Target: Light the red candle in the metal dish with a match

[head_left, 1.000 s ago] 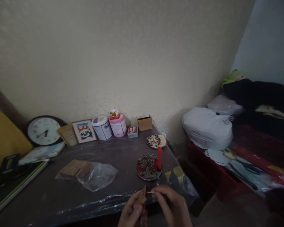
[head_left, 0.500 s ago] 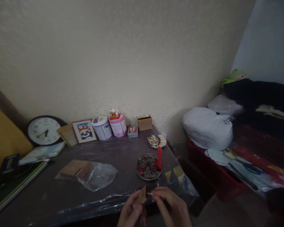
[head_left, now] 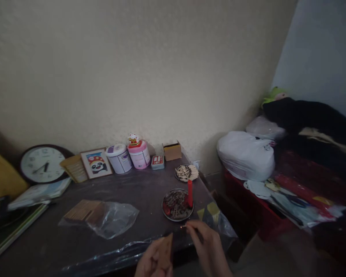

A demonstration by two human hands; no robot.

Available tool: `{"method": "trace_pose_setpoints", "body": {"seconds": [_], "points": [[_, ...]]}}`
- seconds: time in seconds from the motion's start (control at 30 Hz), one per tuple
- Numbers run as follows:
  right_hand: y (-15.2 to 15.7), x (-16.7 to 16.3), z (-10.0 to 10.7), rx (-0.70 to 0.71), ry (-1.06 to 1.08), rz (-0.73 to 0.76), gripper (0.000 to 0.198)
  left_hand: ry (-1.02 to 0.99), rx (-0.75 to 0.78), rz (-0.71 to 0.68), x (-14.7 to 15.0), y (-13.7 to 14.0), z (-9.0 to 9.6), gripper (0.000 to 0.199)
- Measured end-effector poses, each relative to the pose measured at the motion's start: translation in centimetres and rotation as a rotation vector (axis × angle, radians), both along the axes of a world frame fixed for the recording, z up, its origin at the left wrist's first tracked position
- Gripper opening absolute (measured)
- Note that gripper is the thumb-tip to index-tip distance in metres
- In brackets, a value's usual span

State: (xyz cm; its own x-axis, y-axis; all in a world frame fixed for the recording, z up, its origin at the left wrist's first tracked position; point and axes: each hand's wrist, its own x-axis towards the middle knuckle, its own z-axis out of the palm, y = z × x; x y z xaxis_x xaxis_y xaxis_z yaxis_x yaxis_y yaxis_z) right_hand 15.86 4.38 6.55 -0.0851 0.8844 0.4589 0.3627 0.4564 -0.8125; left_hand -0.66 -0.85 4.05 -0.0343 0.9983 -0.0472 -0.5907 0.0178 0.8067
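A moment ago the two hands were pressed together at the near table edge, the match tip against the card; now they have drawn apart, and a small spark-like glow shows at the tip of the thin wooden matchstick [head_left: 183, 226], so the strike looks to have caught. The right hand [head_left: 208, 246] pinches that match between closed fingertips, just in front of the round metal dish of burnt match ends [head_left: 177, 204] where the upright red candle [head_left: 190, 193] stands. The left hand [head_left: 152, 262] is curled shut around the small brown cardboard striking piece [head_left: 164, 250], lower and nearer the body.
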Motion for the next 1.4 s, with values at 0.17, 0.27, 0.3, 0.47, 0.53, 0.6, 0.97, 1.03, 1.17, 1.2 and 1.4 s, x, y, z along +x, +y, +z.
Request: {"method": "trace_pose_setpoints", "body": {"seconds": [0.17,0.27,0.3,0.47,0.53,0.6,0.97,1.03,1.17,1.2,1.4], "points": [[0.8,0.3,0.2,-0.231,0.128,-0.091,0.030,-0.275,-0.090,0.173,-3.6,1.3,-0.6,0.038],[1.0,0.7,0.3,-0.237,0.205,-0.058,0.036,-0.349,-0.138,0.239,-4.9,1.8,-1.2,0.022],[1.1,0.8,0.3,-0.234,0.209,-0.052,0.037,-0.353,-0.149,0.237,-5.1,1.9,-1.2,0.021],[1.3,1.2,0.8,-0.222,0.155,-0.073,0.035,-0.386,-0.185,0.275,-4.7,1.9,-0.7,0.035],[1.4,1.3,1.0,-0.227,0.150,-0.065,0.034,-0.398,-0.187,0.299,-4.6,1.8,-0.3,0.031],[1.5,1.3,1.1,-0.244,0.160,-0.049,0.034,-0.394,-0.181,0.277,-4.7,1.8,-0.3,0.022],[1.7,1.5,1.1,-0.248,0.224,-0.042,0.033,-0.417,-0.185,0.266,-4.7,2.0,-1.0,0.037],[1.6,1.6,1.3,-0.237,0.211,-0.052,0.032,-0.400,-0.190,0.279,-4.6,1.9,-0.7,0.037],[1.5,1.6,1.2,-0.222,0.141,-0.077,0.034,-0.383,-0.165,0.283,-4.4,1.8,-0.5,0.034],[1.5,1.6,1.2,-0.228,0.125,-0.087,0.034,-0.384,-0.161,0.284,-4.4,1.8,-0.5,0.034],[1.5,1.4,1.5,-0.271,0.107,-0.119,0.032,-0.349,-0.162,0.276,-4.1,1.7,0.1,0.030]]}}
